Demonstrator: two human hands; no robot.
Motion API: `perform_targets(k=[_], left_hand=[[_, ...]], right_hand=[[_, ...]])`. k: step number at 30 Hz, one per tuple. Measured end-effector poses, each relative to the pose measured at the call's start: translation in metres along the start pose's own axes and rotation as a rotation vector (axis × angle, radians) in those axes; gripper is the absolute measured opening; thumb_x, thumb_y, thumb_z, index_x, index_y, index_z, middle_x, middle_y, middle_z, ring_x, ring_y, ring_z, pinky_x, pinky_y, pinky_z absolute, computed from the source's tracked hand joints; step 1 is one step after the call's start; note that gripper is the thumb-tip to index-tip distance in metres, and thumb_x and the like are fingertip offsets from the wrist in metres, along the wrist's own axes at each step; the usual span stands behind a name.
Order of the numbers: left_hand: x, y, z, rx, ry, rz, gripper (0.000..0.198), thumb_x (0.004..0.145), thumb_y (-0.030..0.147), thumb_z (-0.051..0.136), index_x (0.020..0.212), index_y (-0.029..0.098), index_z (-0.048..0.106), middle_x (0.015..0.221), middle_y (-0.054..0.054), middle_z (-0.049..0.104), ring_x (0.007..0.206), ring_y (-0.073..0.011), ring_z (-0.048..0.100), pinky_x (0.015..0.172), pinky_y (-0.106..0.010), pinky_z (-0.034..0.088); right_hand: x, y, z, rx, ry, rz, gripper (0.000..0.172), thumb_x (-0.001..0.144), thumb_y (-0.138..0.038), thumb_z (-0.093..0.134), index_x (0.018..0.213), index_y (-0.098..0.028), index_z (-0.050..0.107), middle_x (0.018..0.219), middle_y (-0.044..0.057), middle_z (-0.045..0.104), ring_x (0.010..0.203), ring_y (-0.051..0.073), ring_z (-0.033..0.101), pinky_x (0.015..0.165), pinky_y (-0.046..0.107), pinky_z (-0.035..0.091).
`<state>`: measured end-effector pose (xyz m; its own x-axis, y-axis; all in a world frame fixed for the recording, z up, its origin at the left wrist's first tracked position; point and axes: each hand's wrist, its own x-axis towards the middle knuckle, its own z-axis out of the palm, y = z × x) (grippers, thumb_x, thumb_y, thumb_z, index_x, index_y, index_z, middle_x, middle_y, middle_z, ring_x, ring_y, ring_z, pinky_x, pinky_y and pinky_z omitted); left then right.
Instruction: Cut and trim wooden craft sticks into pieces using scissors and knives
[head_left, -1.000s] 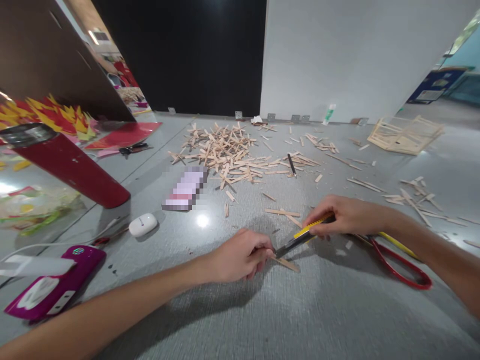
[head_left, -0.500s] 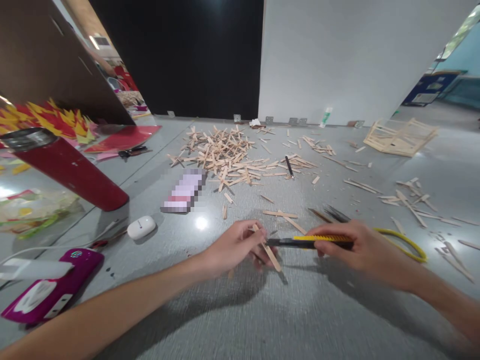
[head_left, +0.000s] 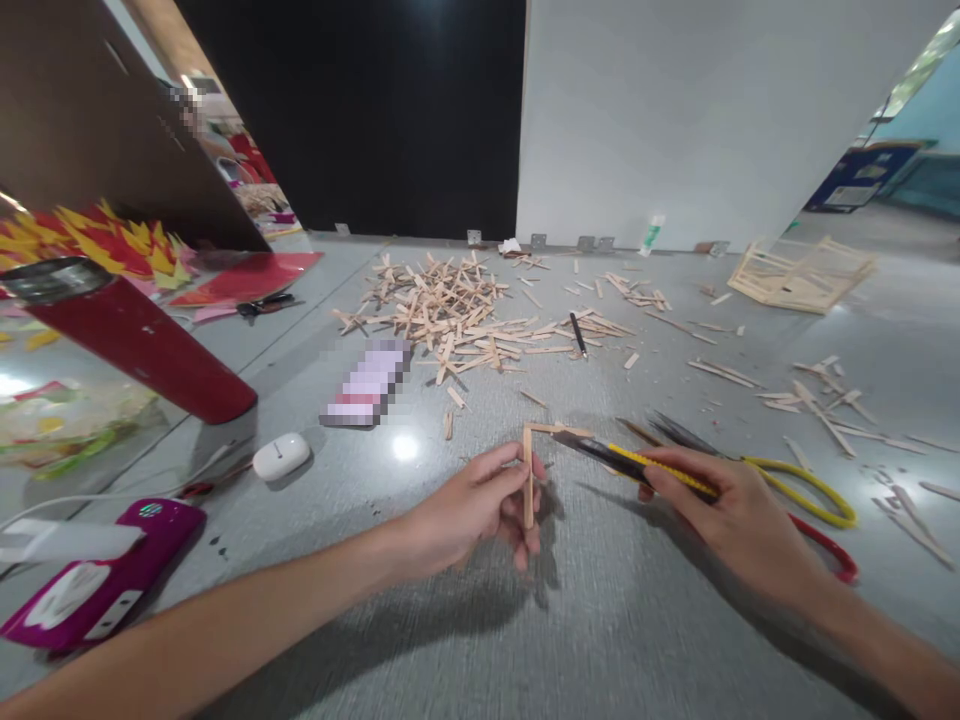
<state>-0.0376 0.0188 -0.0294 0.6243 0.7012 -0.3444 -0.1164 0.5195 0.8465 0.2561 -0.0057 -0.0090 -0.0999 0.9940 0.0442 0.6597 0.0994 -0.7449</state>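
Note:
Between thumb and fingers, my left hand (head_left: 480, 505) pinches a flat wooden stick (head_left: 528, 480) that stands nearly upright in the view. My right hand (head_left: 727, 510) is closed around a yellow and black utility knife (head_left: 645, 468). Its dark blade end points left, just right of the stick and apart from it. Behind the blade another wooden stick (head_left: 559, 429) lies on the table. Beside and partly under my right hand are scissors (head_left: 806, 490) with yellow and red handles.
A large heap of wooden sticks (head_left: 442, 300) lies at the back centre, with a phone (head_left: 367, 382) in front. A red bottle (head_left: 142, 340), white mouse (head_left: 282, 456) and purple device (head_left: 112, 575) occupy the left. A stick frame (head_left: 802, 275) stands at the back right.
My left hand has turned the stick from slanting to nearly upright. My right hand has drawn the knife back slightly to the right, its tip now tilted upward, exposing the red scissor handle.

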Motion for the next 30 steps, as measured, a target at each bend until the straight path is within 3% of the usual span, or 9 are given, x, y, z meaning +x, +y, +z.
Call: perform_targets(k=[4, 9, 12, 16, 18, 21, 23, 26, 30], left_hand=[[-0.003, 0.007, 0.005, 0.010, 0.031, 0.010, 0.023, 0.100, 0.040, 0.068, 0.095, 0.020, 0.060, 0.082, 0.001, 0.055, 0.068, -0.0126, 0.049, 0.062, -0.027, 0.038], [-0.012, 0.017, 0.011, 0.082, 0.010, 0.050, 0.019, 0.101, 0.034, 0.062, 0.089, 0.020, 0.057, 0.076, 0.004, 0.046, 0.067, -0.0124, 0.038, 0.064, -0.026, 0.039], [-0.018, 0.020, 0.014, 0.138, -0.006, 0.103, 0.024, 0.107, 0.044, 0.059, 0.097, 0.022, 0.057, 0.072, 0.007, 0.045, 0.060, -0.0112, 0.034, 0.058, -0.025, 0.040], [-0.025, 0.023, 0.021, 0.259, 0.047, 0.193, 0.030, 0.112, 0.053, 0.054, 0.107, 0.023, 0.053, 0.070, 0.007, 0.055, 0.050, -0.0097, 0.038, 0.048, -0.023, 0.035], [-0.027, 0.023, 0.025, 0.323, 0.074, 0.222, 0.031, 0.113, 0.055, 0.052, 0.109, 0.024, 0.052, 0.070, 0.006, 0.062, 0.046, -0.0085, 0.038, 0.045, -0.023, 0.032], [-0.029, 0.022, 0.030, 0.410, 0.131, 0.273, 0.030, 0.114, 0.052, 0.051, 0.104, 0.024, 0.052, 0.072, 0.004, 0.068, 0.044, -0.0067, 0.034, 0.044, -0.022, 0.029], [-0.030, 0.021, 0.032, 0.461, 0.173, 0.312, 0.030, 0.115, 0.048, 0.050, 0.099, 0.024, 0.052, 0.072, 0.003, 0.069, 0.045, -0.0067, 0.036, 0.046, -0.022, 0.029], [-0.032, 0.021, 0.034, 0.509, 0.216, 0.349, 0.031, 0.116, 0.042, 0.049, 0.091, 0.024, 0.050, 0.071, 0.002, 0.069, 0.047, -0.0072, 0.038, 0.047, -0.022, 0.029], [-0.032, 0.019, 0.035, 0.543, 0.248, 0.392, 0.033, 0.115, 0.039, 0.048, 0.087, 0.022, 0.054, 0.070, 0.001, 0.068, 0.048, -0.0077, 0.038, 0.048, -0.023, 0.030]], right_hand=[[-0.001, -0.002, 0.001, -0.006, 0.015, -0.016, 0.041, 0.102, -0.058, 0.066, 0.103, -0.023, 0.087, 0.083, 0.005, 0.085, 0.081, 0.031, 0.079, 0.083, 0.043, 0.063], [-0.004, -0.002, 0.001, -0.011, 0.070, -0.040, 0.038, 0.101, -0.056, 0.068, 0.104, -0.023, 0.088, 0.083, 0.006, 0.085, 0.079, 0.030, 0.080, 0.081, 0.044, 0.064], [-0.011, 0.001, 0.001, 0.067, 0.142, -0.039, 0.037, 0.103, -0.056, 0.070, 0.113, -0.024, 0.087, 0.079, 0.005, 0.081, 0.062, 0.023, 0.073, 0.059, 0.035, 0.060], [-0.028, 0.005, 0.002, 0.304, 0.173, -0.037, 0.044, 0.110, -0.055, 0.065, 0.148, -0.035, 0.075, 0.073, -0.002, 0.074, 0.035, 0.011, 0.050, 0.031, 0.024, 0.042], [-0.036, 0.001, 0.002, 0.304, 0.155, -0.067, 0.045, 0.108, -0.055, 0.069, 0.150, -0.040, 0.075, 0.078, 0.000, 0.078, 0.034, 0.013, 0.055, 0.028, 0.024, 0.045], [-0.044, -0.014, 0.001, 0.142, 0.199, -0.191, 0.042, 0.098, -0.049, 0.080, 0.139, -0.038, 0.083, 0.109, 0.008, 0.090, 0.069, 0.027, 0.085, 0.052, 0.032, 0.071], [-0.047, -0.023, 0.001, 0.017, 0.246, -0.322, 0.039, 0.095, -0.038, 0.082, 0.133, -0.034, 0.086, 0.124, 0.008, 0.088, 0.093, 0.031, 0.089, 0.076, 0.034, 0.075], [-0.050, -0.031, 0.000, -0.100, 0.256, -0.474, 0.045, 0.096, -0.024, 0.077, 0.140, -0.033, 0.083, 0.125, 0.004, 0.088, 0.092, 0.024, 0.090, 0.076, 0.023, 0.072], [-0.052, -0.030, 0.000, -0.139, 0.205, -0.529, 0.062, 0.101, -0.019, 0.071, 0.159, -0.040, 0.066, 0.129, -0.001, 0.086, 0.097, 0.022, 0.089, 0.082, 0.020, 0.071]])
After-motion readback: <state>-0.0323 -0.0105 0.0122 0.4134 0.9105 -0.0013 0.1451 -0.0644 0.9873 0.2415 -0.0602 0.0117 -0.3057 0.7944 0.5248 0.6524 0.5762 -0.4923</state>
